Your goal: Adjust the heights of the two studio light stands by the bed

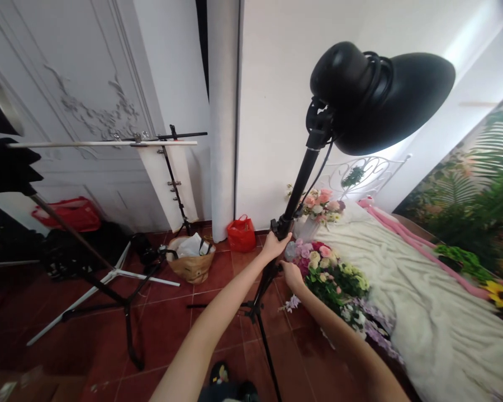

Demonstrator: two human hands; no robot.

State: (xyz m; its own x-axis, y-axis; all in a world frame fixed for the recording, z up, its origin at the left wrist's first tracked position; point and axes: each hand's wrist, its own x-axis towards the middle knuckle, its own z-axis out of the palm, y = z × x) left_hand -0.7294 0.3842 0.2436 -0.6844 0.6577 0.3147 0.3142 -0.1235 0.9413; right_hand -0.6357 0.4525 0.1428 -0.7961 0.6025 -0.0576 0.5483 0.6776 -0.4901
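A tall black light stand (304,177) stands on the floor and carries a large black lamp with a wide reflector (396,103), its cable coiled at the neck. My left hand (275,247) is wrapped round the pole just below a black clamp collar (281,226). Lower down, my right hand (291,274) is closed at the stand, its fingertips against a part near the pole. The stand's legs (266,343) spread over the red tiles in front of my feet.
Flowers (322,262) lie beside a bed with a cream blanket (385,257) on the right. A wicker basket (191,268), a red bag (241,234) and other stands with legs (128,329) occupy the floor at left. A white wall (276,111) rises behind.
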